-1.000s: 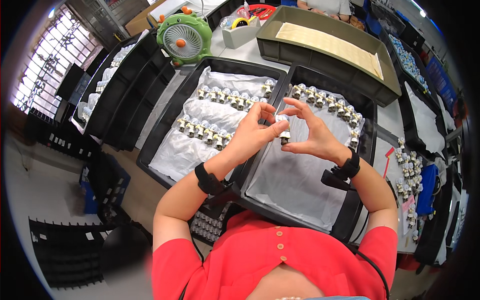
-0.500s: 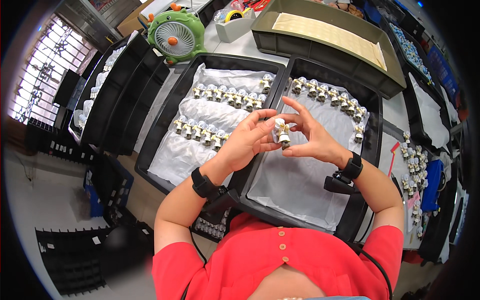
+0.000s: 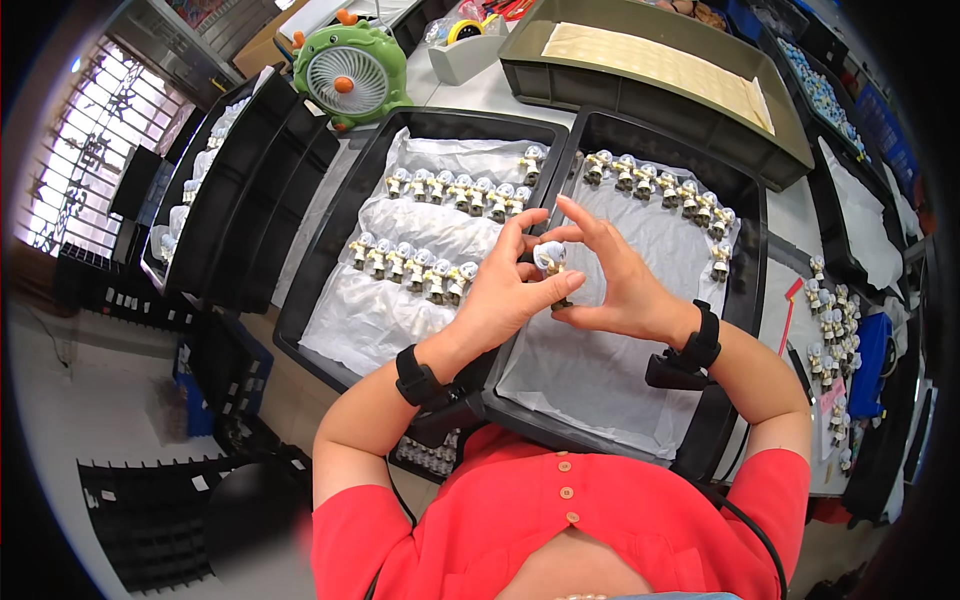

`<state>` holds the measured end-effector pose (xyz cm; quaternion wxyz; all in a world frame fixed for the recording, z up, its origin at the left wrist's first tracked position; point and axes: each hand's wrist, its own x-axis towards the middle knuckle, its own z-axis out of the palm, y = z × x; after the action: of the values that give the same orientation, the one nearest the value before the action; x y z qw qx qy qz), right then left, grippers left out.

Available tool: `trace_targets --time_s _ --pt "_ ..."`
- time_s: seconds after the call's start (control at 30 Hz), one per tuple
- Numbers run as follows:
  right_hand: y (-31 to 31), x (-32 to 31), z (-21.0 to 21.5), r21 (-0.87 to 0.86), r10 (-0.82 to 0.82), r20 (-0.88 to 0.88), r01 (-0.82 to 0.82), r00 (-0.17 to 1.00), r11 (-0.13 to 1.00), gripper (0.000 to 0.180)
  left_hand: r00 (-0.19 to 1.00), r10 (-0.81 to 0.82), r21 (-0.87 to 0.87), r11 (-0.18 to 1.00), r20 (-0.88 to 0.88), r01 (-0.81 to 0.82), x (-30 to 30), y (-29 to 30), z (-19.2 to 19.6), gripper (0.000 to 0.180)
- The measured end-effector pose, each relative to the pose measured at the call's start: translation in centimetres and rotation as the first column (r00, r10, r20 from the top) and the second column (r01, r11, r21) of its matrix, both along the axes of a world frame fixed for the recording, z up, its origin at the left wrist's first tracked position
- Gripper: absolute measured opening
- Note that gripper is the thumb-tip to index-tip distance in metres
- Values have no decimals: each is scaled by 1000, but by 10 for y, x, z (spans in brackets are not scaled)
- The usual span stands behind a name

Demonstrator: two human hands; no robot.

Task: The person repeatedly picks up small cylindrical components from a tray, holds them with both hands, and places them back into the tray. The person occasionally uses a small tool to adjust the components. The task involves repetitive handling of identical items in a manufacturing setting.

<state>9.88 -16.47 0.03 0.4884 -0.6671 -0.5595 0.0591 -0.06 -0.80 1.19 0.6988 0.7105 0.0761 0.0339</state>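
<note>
A small figurine [image 3: 548, 256] with a white head, pale body and dark base is held upright between my hands, above the seam of two black trays. My left hand [image 3: 505, 288] grips it, with the thumb across its front and fingers behind. My right hand [image 3: 628, 288] holds it from the other side, thumb by the base and a finger near the head; its index finger is raised. The left tray [image 3: 322, 235] has white paper with rows of similar figurines [image 3: 410, 263]. In the right tray [image 3: 752, 240], more figurines [image 3: 668, 192] line the far and right edges.
A green animal-shaped fan [image 3: 350, 75] and a white tape holder [image 3: 468, 60] stand beyond the trays. An olive bin [image 3: 650, 105] sits at the far right. More figurines [image 3: 832, 335], a red tool [image 3: 788, 312] and a blue object [image 3: 873, 365] lie right. Stacked black trays [image 3: 245, 190] stand left.
The figurine has turned and shifted slightly left in my hands. My left thumb has come down across its front. The trays and their rows look the same.
</note>
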Motion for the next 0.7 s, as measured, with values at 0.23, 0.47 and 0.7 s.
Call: trace_targets --time_s 0.23,0.47,0.7 --pt "-1 -4 5 102 -57 78 49 995 994 99 993 -119 -379 920 -16 104 0 5 7 69" --pt "-2 -4 0 175 -19 -54 28 998 984 102 961 -252 -550 790 111 271 3 11 1 62" --pt "-4 -1 2 214 -47 -48 57 998 975 103 965 -238 -627 737 107 252 4 12 -9 43"
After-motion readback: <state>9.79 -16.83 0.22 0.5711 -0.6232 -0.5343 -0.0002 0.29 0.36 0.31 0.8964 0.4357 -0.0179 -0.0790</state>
